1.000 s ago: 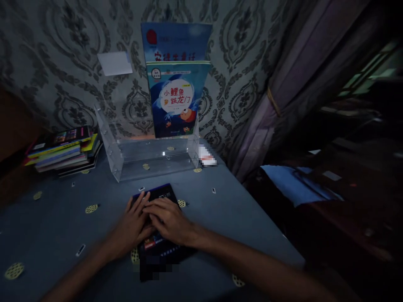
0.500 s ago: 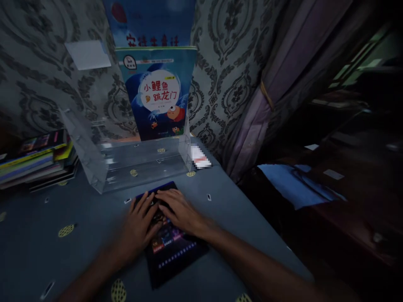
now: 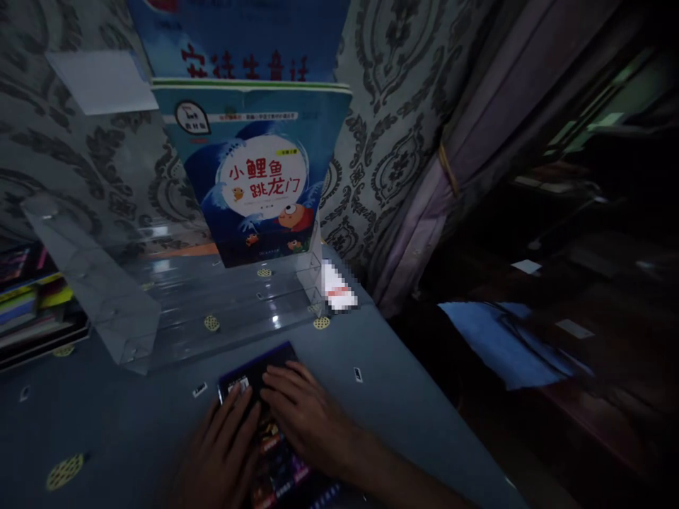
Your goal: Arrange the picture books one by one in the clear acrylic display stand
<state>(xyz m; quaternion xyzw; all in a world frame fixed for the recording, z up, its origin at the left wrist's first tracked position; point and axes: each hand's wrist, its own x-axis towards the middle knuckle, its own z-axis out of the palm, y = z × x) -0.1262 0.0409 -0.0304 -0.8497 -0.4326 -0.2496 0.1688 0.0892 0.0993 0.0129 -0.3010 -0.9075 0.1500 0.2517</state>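
Observation:
A dark-covered book [image 3: 279, 458] with bright pictures and print lies on the table before me. My left hand [image 3: 220, 449] rests flat along its left side, fingers stretched out and pointing away from me. On the upper right part of the cover lies my right hand [image 3: 308, 417], its fingers extended toward the left. Both hands touch the book without gripping it, and they cover much of its front. Beyond it stands a clear acrylic rack [image 3: 114, 304]. A blue picture book [image 3: 265, 170] leans upright in the rack, in front of another blue book [image 3: 238, 39].
A stack of books [image 3: 37, 311] sits at the left. A white card-like item [image 3: 338, 290], partly blurred out, lies right of the rack. The table edge [image 3: 440, 385] slants along the right, with a tied curtain [image 3: 424, 226] and a blue cloth-like sheet [image 3: 498, 343] beyond.
The view has come closer to the rack, so the book and both hands sit lower in the picture. The hands stay flat on the cover, the left one nearer its left edge.

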